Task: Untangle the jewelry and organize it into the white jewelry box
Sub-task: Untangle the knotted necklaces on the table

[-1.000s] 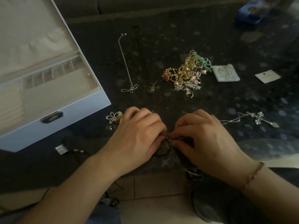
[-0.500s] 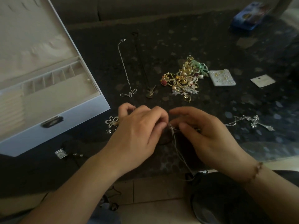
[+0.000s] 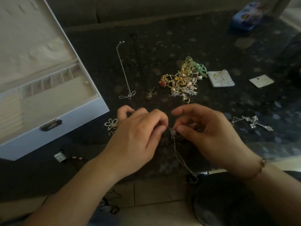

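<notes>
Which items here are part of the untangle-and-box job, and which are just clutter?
Job:
- knotted chain, pinched by left hand and right hand
- white jewelry box, open
- tangled jewelry pile
- silver necklace
- dark cord pendant
- cross necklace
- flower piece

Lying about:
- blue box
- white card
- square white pad, use unclear

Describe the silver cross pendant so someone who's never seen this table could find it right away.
Start at the dark speckled table and look just right of the right hand. There the cross pendant lies alone on its thin chain. It is plain silver and cross-shaped, unlike the tangled gold pile farther back.
</notes>
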Demonstrator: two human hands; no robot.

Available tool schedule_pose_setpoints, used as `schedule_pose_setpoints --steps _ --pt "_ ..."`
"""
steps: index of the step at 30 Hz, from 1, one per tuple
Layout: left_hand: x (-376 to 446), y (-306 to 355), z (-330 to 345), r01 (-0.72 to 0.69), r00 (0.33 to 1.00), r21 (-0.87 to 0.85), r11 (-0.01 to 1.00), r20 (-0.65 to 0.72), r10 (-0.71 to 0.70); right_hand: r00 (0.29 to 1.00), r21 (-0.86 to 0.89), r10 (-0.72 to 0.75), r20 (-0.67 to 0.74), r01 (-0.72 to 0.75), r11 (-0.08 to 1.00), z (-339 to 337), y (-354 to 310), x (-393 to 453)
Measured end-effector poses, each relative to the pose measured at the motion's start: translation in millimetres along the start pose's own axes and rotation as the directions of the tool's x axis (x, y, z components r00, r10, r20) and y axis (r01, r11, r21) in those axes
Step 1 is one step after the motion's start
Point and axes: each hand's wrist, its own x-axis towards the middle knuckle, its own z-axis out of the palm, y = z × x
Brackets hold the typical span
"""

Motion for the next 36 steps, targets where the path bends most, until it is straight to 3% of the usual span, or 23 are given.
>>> schedule_pose_setpoints --steps 6,11,16,23,27,31,36 --pt "-1 -1 -2 0.068 0.993 -0.175 0.982 0.105 -0.050 0.982 -0.222 -0.170 -0.076 0.150 0.964 3 7 -2" --pt "1 3 -1 0.098 0.986 -0.254 0.962 0.156 -0.059 0.950 -0.283 -0.303 -0.071 0.272 0.920 5 13 0" --pt "3 2 -8 0.146 0.982 -0.434 0.889 0.175 -0.075 0.972 -0.093 -0.233 -0.022 0.230 0.969 4 15 -2" --pt "4 0 -9 0.134 0.982 -0.459 0.878 0.178 -0.057 0.993 0.287 -0.113 0.045 0.095 0.953 5 14 1" --pt "4 2 -10 0.185 0.969 -0.456 0.870 0.231 -0.084 0.993 0.319 -0.098 0.067 0.071 0.945 4 15 2" --pt "4 5 -10 0.297 0.934 -0.566 0.769 0.338 -0.113 0.994 0.304 -0.104 0.035 0.089 0.949 2 14 3" --pt "6 5 -11 0.281 0.944 -0.643 0.712 0.320 -0.083 0.996 0.308 -0.089 0.026 0.077 0.948 0 13 4"
